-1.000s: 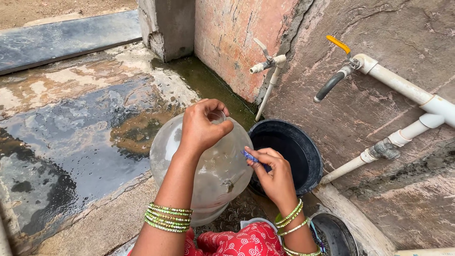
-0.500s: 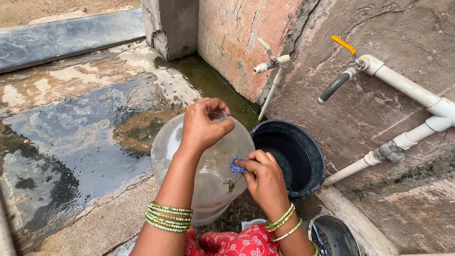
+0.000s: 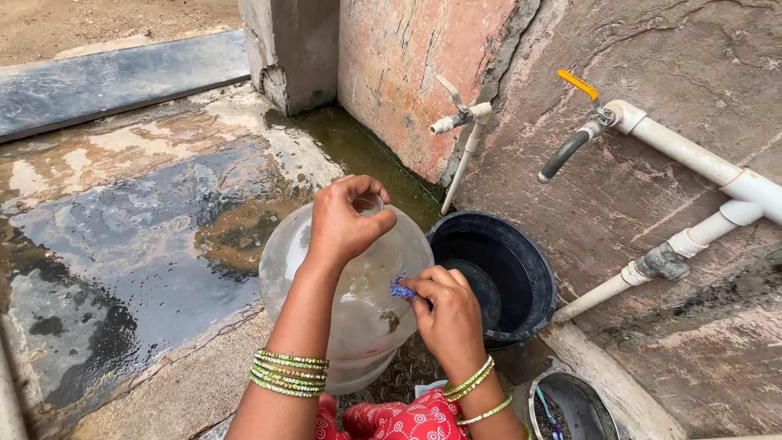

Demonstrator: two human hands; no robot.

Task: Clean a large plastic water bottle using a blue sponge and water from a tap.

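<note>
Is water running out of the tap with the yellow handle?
No. The spout of the tap with the yellow handle shows no stream, and the black bucket sits off to its lower left.

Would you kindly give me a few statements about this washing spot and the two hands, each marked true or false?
1. The left hand grips the neck of the large clear jar. True.
2. The right hand is empty. False: its fingers press a small blue scrubber against the jar's side.
3. A black bucket stands right of the jar, below the wall taps. True.
4. The tap with the yellow handle is pouring water into the bucket. False: no water runs from it.
5. The ground left of the jar is dry. False: the dark stone slab there is wet.
</note>
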